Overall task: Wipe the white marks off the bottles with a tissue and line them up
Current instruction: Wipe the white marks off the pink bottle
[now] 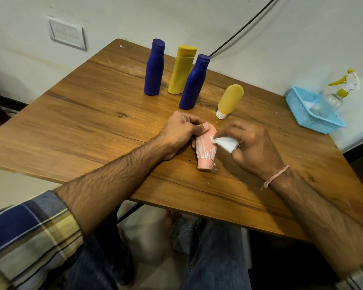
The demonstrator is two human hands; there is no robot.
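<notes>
- Wooden, scuffed square table [76, 122] is filling the corner of a pale-walled room, and a person in a checked sleeve is sitting at its near edge.
- Nearest, the left hand [181, 130] is closing its fingers around the upper end of a small pink plastic bottle [205, 150], which is lying tilted on the tabletop, cap toward the sitter, streaked with white marks.
- Beside it, the right hand [255, 149] is pinching a folded white tissue [226, 143] and pressing it against the bottle's side.
- Just beyond, an orange squeeze tube [231, 99] is standing on its white cap.
- Farther back, two dark blue bottles [154, 68] [194, 82] and a yellow flat-capped bottle [181, 70] are standing upright, near one another.
- Off to the right edge, a light blue mesh basket [302, 105] is holding a clear spray bottle [333, 99].
</notes>
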